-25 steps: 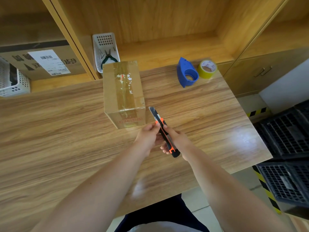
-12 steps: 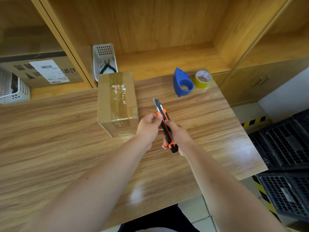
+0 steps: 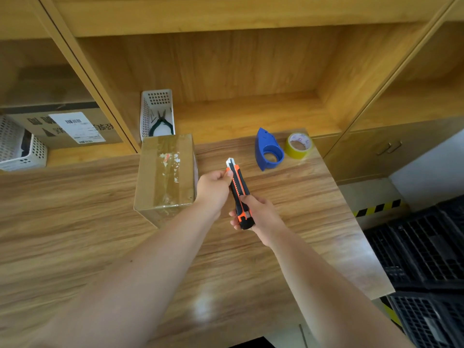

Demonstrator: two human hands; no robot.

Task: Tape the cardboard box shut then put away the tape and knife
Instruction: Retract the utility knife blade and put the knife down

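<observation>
A cardboard box [image 3: 165, 177] stands on the wooden table [image 3: 75, 234], its top covered with clear tape. To its right I hold an orange and black utility knife [image 3: 238, 192] above the table. My right hand [image 3: 258, 214] grips the handle's lower end. My left hand [image 3: 213, 189] pinches the knife near its tip, where only a short stub of blade shows. A blue tape dispenser [image 3: 267, 153] and a yellow tape roll [image 3: 298, 145] sit at the table's back right.
A white basket [image 3: 157, 110] with pliers stands on the shelf behind the box. Another white basket [image 3: 20, 149] and a labelled carton [image 3: 65, 125] sit in the left shelf bay. Black crates [image 3: 426, 259] are stacked on the floor at right.
The blade has shortened to a stub at the knife's tip. Both hands and the knife have lifted slightly up and away from me; the view has tilted upward.
</observation>
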